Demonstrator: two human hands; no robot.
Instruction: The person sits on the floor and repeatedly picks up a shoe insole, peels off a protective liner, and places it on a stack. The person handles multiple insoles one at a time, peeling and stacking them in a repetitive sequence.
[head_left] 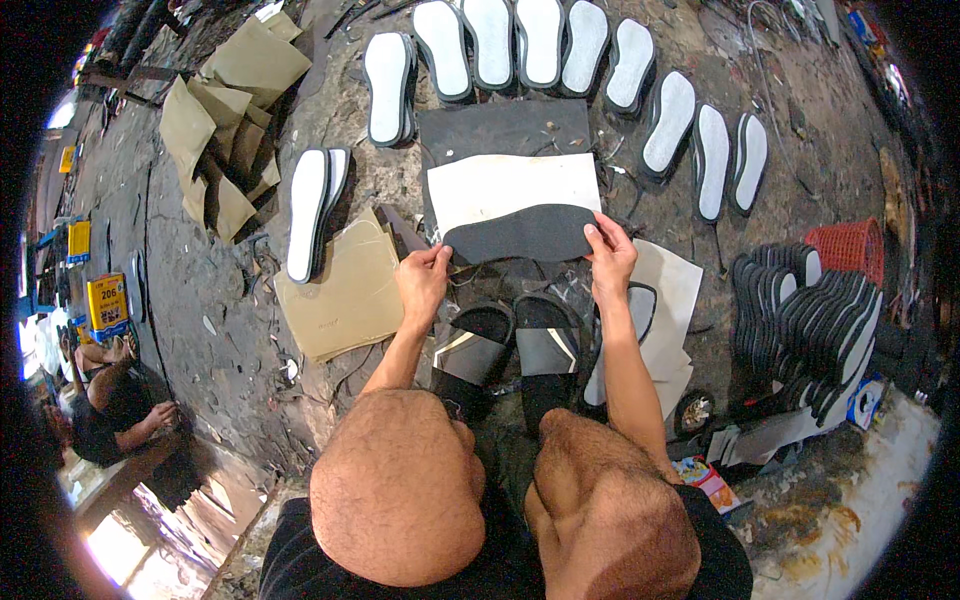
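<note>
Stretched sideways between my hands is a black shoe sole (520,233), dark face up. My left hand (424,283) pinches its left end, and my right hand (611,262) grips the right end with thumb and fingers. Just beyond it lies a white sheet (510,185), its near edge covered by the sole. Under the sheet is a dark square mat (500,128) on the floor. A sole (640,310) with a black rim lies below my right hand, partly behind the forearm.
White-faced, black-edged soles (540,40) form an arc beyond the mat. Tan sheets (340,290) lie left, with more cut pieces (235,130) farther off. Stacked soles (810,320) and a red basket (848,250) stand right. Another person (115,405) sits at far left.
</note>
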